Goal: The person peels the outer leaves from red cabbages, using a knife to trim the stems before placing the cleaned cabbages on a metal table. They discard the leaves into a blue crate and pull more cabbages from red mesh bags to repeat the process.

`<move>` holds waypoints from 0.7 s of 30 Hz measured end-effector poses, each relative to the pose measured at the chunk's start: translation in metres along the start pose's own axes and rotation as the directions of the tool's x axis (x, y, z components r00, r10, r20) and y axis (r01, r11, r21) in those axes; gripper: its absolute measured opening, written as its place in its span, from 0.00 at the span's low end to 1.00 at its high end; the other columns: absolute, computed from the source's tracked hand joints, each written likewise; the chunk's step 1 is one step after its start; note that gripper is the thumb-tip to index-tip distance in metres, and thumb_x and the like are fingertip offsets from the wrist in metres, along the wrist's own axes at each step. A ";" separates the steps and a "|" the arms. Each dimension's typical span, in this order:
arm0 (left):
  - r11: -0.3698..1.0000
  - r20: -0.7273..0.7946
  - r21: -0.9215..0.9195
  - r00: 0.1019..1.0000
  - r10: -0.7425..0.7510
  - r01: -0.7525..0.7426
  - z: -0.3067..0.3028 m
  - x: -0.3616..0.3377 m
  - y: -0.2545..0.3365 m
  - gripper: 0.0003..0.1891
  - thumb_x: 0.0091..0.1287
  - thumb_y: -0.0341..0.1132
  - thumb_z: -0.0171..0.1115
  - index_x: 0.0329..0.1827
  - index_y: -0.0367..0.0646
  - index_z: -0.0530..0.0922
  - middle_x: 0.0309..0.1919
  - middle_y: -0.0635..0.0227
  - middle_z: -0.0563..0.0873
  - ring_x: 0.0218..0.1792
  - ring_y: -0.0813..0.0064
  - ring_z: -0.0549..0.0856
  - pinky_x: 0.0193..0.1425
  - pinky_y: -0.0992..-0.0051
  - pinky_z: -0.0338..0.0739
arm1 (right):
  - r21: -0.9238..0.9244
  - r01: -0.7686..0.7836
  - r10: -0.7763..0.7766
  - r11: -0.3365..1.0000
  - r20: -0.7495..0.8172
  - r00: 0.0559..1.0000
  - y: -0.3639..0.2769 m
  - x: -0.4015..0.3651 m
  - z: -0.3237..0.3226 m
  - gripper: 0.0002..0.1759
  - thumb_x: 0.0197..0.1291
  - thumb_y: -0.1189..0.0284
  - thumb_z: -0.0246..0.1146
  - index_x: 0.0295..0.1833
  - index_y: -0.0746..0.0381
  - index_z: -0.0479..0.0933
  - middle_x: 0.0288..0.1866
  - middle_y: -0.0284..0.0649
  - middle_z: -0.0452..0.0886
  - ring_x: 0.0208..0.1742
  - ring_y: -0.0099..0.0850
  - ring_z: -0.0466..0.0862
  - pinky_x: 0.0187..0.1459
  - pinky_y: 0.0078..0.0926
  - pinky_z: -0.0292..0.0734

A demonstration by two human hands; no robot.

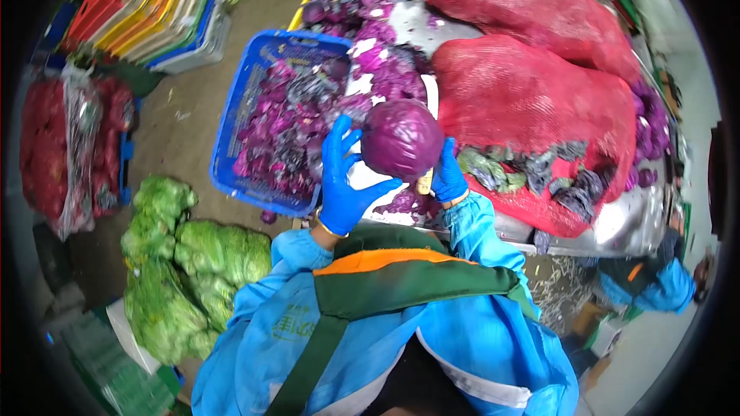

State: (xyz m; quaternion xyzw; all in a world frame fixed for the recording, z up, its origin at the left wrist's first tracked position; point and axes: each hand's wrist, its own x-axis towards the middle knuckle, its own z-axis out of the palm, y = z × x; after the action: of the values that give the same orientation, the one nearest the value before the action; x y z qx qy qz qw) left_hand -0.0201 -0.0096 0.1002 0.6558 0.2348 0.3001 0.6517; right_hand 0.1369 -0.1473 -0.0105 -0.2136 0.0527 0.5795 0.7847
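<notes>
A round, glossy red cabbage (pixel 401 139) is in front of me, above the work table. My right hand (pixel 449 177), in a blue glove, grips its right side, with some fingers hidden behind it. On the left, my blue-gloved left hand (pixel 344 181) is open, thumb and fingers spread wide near the cabbage. Below the cabbage, close to my right hand, a pale yellowish handle (pixel 425 182) shows. Purple leaf scraps (pixel 408 204) lie on the table under my hands.
A blue crate (pixel 223 139) full of purple leaves stands left of the table. Large red mesh sacks (pixel 532 92) cover the table's right side. Bags of green vegetables (pixel 220 262) sit on the floor at left, below stacked crates (pixel 146 4). Another person's blue sleeve (pixel 669 289) shows at right.
</notes>
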 end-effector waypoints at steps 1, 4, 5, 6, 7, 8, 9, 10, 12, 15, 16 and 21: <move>0.998 0.056 0.003 0.996 0.067 -0.067 0.009 0.005 0.002 0.56 0.43 0.35 0.84 0.74 0.39 0.56 0.69 0.59 0.64 0.67 0.63 0.69 0.67 0.64 0.69 | 0.003 0.112 -0.110 0.994 -0.163 0.980 -0.008 -0.012 0.033 0.33 0.67 0.48 0.56 0.69 0.57 0.66 0.52 0.39 0.82 0.39 0.32 0.83 0.36 0.29 0.82; 0.956 0.196 0.120 0.951 0.241 -0.267 0.039 0.011 0.013 0.48 0.46 0.36 0.82 0.71 0.37 0.64 0.66 0.56 0.70 0.65 0.63 0.72 0.64 0.66 0.72 | -0.116 0.290 -0.310 0.950 -0.261 0.914 -0.025 -0.054 0.050 0.32 0.65 0.48 0.59 0.65 0.59 0.69 0.51 0.38 0.82 0.38 0.30 0.83 0.37 0.27 0.81; 0.955 0.261 0.089 0.932 0.251 -0.282 0.052 0.011 0.012 0.48 0.46 0.35 0.82 0.71 0.37 0.64 0.67 0.56 0.70 0.65 0.63 0.73 0.64 0.66 0.72 | -0.159 0.335 -0.342 0.929 -0.023 0.939 -0.029 -0.066 -0.002 0.30 0.63 0.48 0.60 0.61 0.58 0.72 0.46 0.37 0.83 0.35 0.27 0.81 0.36 0.25 0.80; 0.960 0.322 0.070 0.917 0.235 -0.270 0.057 0.008 0.011 0.49 0.46 0.35 0.82 0.71 0.37 0.64 0.68 0.56 0.69 0.64 0.64 0.73 0.64 0.66 0.73 | -0.098 0.284 -0.293 0.954 -0.088 0.952 -0.025 -0.089 -0.001 0.28 0.63 0.47 0.60 0.58 0.57 0.74 0.41 0.36 0.83 0.31 0.24 0.79 0.32 0.23 0.77; 0.950 0.384 0.065 0.886 0.259 -0.306 0.071 0.008 0.011 0.48 0.47 0.34 0.81 0.72 0.37 0.63 0.69 0.57 0.68 0.63 0.64 0.74 0.62 0.66 0.74 | -0.049 0.365 -0.367 0.930 -0.196 0.909 -0.028 -0.105 0.003 0.27 0.64 0.47 0.59 0.58 0.57 0.74 0.41 0.36 0.83 0.29 0.24 0.78 0.31 0.22 0.76; 0.986 0.462 -0.066 0.872 0.164 -0.151 0.087 0.003 0.026 0.47 0.50 0.33 0.79 0.73 0.38 0.62 0.70 0.58 0.67 0.62 0.65 0.75 0.61 0.66 0.75 | 0.004 0.440 -0.420 0.898 -0.292 0.859 -0.031 -0.119 0.005 0.26 0.65 0.47 0.58 0.58 0.56 0.74 0.40 0.36 0.83 0.28 0.24 0.77 0.29 0.21 0.75; 0.982 0.532 -0.150 0.828 0.175 -0.111 0.103 -0.002 0.024 0.46 0.51 0.33 0.78 0.73 0.38 0.62 0.70 0.58 0.68 0.62 0.65 0.75 0.61 0.67 0.75 | -0.036 0.533 -0.508 0.846 -0.360 0.782 -0.032 -0.137 0.000 0.27 0.68 0.48 0.55 0.61 0.56 0.73 0.42 0.35 0.83 0.27 0.22 0.76 0.28 0.21 0.73; 0.973 0.594 -0.219 0.782 0.187 -0.067 0.118 -0.007 0.021 0.45 0.53 0.33 0.77 0.73 0.39 0.62 0.70 0.59 0.69 0.62 0.65 0.76 0.61 0.67 0.75 | -0.081 0.528 -0.527 0.846 -0.278 0.803 -0.041 -0.160 -0.008 0.29 0.70 0.46 0.50 0.65 0.56 0.69 0.50 0.38 0.81 0.37 0.25 0.81 0.37 0.25 0.79; 0.975 0.692 -0.217 0.700 0.178 -0.033 0.155 -0.020 0.018 0.36 0.58 0.32 0.73 0.70 0.41 0.67 0.66 0.60 0.74 0.63 0.68 0.76 0.61 0.68 0.75 | -0.337 0.625 -0.708 0.704 -0.264 0.655 -0.058 -0.193 -0.018 0.30 0.71 0.46 0.47 0.67 0.55 0.67 0.57 0.40 0.77 0.50 0.30 0.78 0.50 0.32 0.77; 0.998 0.696 -0.058 0.718 0.021 0.028 0.223 -0.040 -0.017 0.29 0.58 0.33 0.73 0.64 0.40 0.74 0.58 0.61 0.80 0.56 0.69 0.81 0.57 0.71 0.76 | -0.202 0.802 -0.779 0.562 -0.455 0.431 -0.100 -0.256 -0.057 0.34 0.70 0.42 0.41 0.69 0.54 0.65 0.64 0.40 0.73 0.61 0.37 0.77 0.63 0.41 0.75; 0.999 0.703 -0.048 0.711 0.022 0.016 0.244 -0.045 -0.028 0.29 0.58 0.33 0.73 0.64 0.40 0.74 0.58 0.61 0.80 0.56 0.69 0.81 0.57 0.71 0.76 | -0.210 0.829 -0.771 0.518 -0.534 0.347 -0.120 -0.280 -0.059 0.36 0.69 0.39 0.40 0.69 0.54 0.65 0.64 0.40 0.73 0.62 0.38 0.76 0.64 0.43 0.74; 0.984 0.738 0.173 0.666 -0.106 -0.035 0.350 -0.054 -0.069 0.28 0.62 0.31 0.70 0.65 0.37 0.72 0.59 0.59 0.80 0.55 0.72 0.81 0.60 0.73 0.75 | -0.309 0.848 -0.771 0.432 -0.614 0.169 -0.196 -0.405 -0.151 0.32 0.60 0.35 0.53 0.53 0.49 0.76 0.30 0.25 0.78 0.20 0.16 0.70 0.18 0.16 0.67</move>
State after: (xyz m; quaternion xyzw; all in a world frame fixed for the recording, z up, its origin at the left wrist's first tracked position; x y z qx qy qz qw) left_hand 0.1921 -0.2950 0.0371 0.7699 -0.0137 -0.0280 0.6374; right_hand 0.2141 -0.6126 0.0407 -0.3621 0.2444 -0.0553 0.8978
